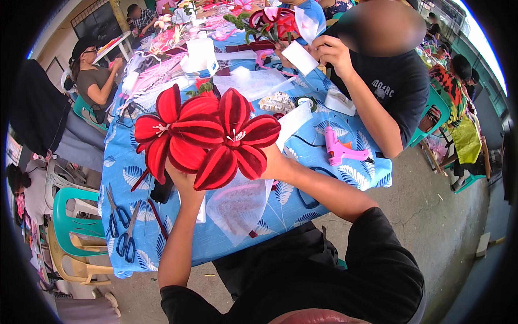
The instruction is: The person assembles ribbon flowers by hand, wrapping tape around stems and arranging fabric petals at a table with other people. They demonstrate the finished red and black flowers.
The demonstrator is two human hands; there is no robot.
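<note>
Two large red velvet artificial flowers with white stamens, a left one (199,131) and a right one (216,166), are raised over the near part of the table. My left hand (186,183) is below and behind the petals, gripping the flowers from underneath. My right hand (274,163) comes in from the right and closes behind the right flower. Petals hide most of the fingers of both hands, and the stems cannot be made out. Under the flowers a thin white translucent sheet (240,210) lies at the table's front edge.
Two scissors (127,243) lie at the left on the blue leaf-patterned tablecloth (345,183). A pink glue gun (341,149) stands at the right. Across the table, a co-worker's hand (333,55) is near a white block (300,58). Craft materials cover the far side; green chairs (67,221) flank the table.
</note>
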